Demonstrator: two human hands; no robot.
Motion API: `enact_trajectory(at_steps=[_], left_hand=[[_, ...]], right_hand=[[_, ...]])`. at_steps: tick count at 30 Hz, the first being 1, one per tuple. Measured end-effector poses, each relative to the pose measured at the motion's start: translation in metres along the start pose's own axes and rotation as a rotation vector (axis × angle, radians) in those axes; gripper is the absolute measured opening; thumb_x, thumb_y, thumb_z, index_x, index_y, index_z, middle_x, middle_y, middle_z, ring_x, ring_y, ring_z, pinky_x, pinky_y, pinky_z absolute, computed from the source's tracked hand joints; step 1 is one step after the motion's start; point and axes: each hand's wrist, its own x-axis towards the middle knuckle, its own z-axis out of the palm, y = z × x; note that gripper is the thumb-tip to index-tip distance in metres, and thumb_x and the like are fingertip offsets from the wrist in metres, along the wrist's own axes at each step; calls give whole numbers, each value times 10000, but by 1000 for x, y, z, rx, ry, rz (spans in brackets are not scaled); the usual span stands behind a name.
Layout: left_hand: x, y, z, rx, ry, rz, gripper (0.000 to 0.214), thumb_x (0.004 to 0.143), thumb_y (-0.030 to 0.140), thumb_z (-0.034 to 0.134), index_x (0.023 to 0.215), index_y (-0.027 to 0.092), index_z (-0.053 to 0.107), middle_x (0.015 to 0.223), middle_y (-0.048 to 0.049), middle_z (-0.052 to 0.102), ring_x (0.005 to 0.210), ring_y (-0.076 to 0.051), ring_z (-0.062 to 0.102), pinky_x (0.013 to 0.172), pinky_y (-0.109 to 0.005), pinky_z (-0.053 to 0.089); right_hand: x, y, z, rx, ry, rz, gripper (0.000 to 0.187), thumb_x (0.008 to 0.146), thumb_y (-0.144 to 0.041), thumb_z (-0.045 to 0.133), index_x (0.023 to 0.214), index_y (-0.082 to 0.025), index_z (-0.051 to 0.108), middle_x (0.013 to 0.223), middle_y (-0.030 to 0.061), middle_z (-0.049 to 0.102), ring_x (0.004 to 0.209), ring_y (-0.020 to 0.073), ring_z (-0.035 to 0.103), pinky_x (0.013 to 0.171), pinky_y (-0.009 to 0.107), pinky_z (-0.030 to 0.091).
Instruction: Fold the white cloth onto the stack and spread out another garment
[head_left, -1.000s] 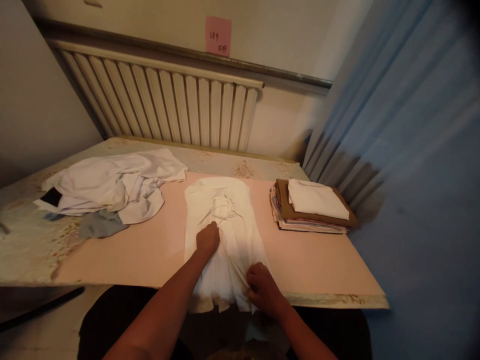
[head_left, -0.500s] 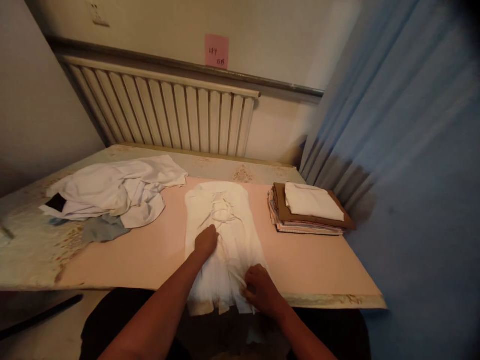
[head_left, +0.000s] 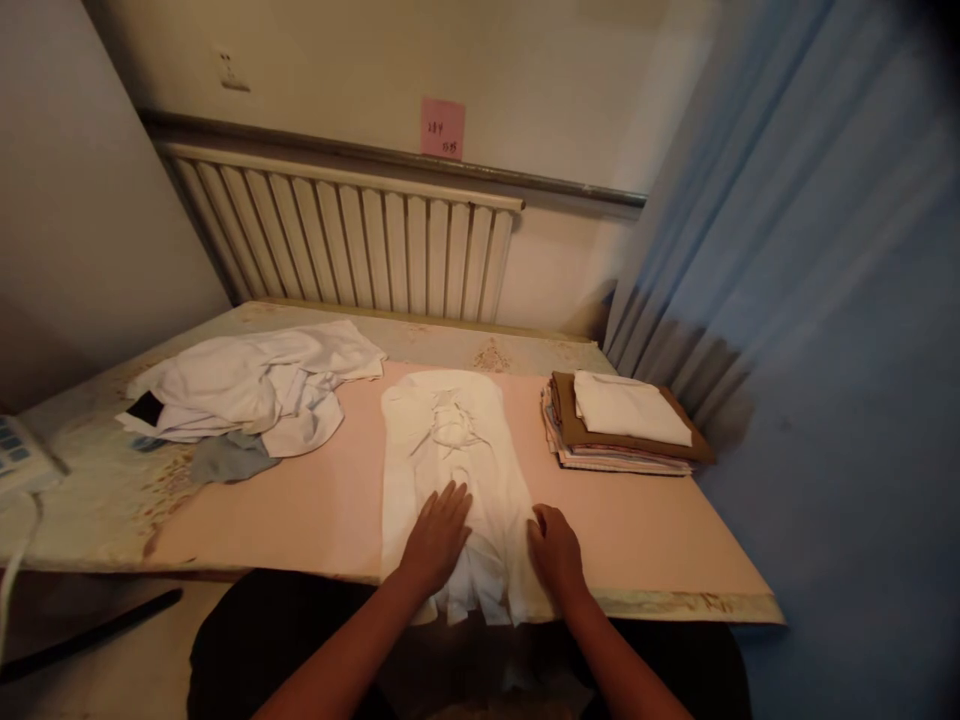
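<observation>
A white garment (head_left: 480,410), narrowed into a long strip, lies in front of me with its hem reaching the table's near edge. Creases and a ring-like gather mark its upper middle; its exact kind I cannot tell. My left hand (head_left: 441,535) rests flat on its lower middle, fingers stretched out. At the garment's right edge is my right hand (head_left: 556,552), its fingers curled in against the cloth, the fingertips partly hidden.
A rumpled heap of white clothes (head_left: 232,380) with a grey piece lies left on the table. To the right is a folded stack (head_left: 622,455) with white cloth on top. A pink mat (head_left: 300,520) covers the table's middle. A blue curtain (head_left: 825,350) hangs at right, a radiator (head_left: 360,235) behind.
My left hand has opened from a closed grip and now lies flat, lower on the garment. My right hand has moved up and right to the garment's edge. The view has shifted slightly.
</observation>
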Motion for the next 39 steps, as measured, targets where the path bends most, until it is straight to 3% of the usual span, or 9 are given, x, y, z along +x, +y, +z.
enact_trajectory(at_steps=[5,10,18,24,29,34,39], left_hand=[[-10,2,6,27,-59,-19,523,948,300,433,1467,253,383,1545,-57,385,1458,-261,261,1185,-531,209],[-26,-6,10,-31,22,-62,520,937,300,436,1450,218,407,1521,-74,424,1439,-251,308,1172,-481,274],[-95,-17,1,-411,281,-595,388,903,439,394,1123,225,632,1190,-82,669,1167,-248,590,1059,-420,443],[-136,-26,14,-587,289,-847,366,758,564,483,862,247,633,943,-61,711,965,-277,666,916,-404,522],[-134,-30,35,-849,149,-985,437,649,585,561,868,216,643,922,-78,748,975,-297,693,868,-383,552],[-127,-35,35,-894,227,-1099,484,597,534,669,917,172,643,950,-120,745,965,-311,703,843,-382,566],[-130,-34,38,-1211,139,-998,527,574,605,721,871,170,690,813,-76,753,840,-299,719,764,-372,578]], right_hand=[[-9,7,11,-114,36,-116,245,860,-187,435,1042,-192,600,945,78,623,892,220,587,807,344,458],[-13,13,16,-127,45,-148,245,885,-175,420,1075,-185,575,943,79,602,904,223,572,825,357,455],[-14,10,16,-89,92,-154,233,885,-185,418,1059,-212,571,925,68,606,870,221,573,796,361,458],[-15,12,19,-98,89,-153,227,889,-186,419,1058,-217,567,927,70,607,872,228,572,793,370,461],[-16,13,20,-99,95,-155,222,897,-186,420,1069,-207,559,946,77,603,895,235,574,809,380,468],[-16,13,20,-106,91,-160,215,900,-181,419,1067,-212,552,941,75,599,897,236,574,813,381,468],[-15,14,20,-120,97,-161,213,903,-181,418,1065,-218,551,941,74,604,891,230,574,807,372,465]])
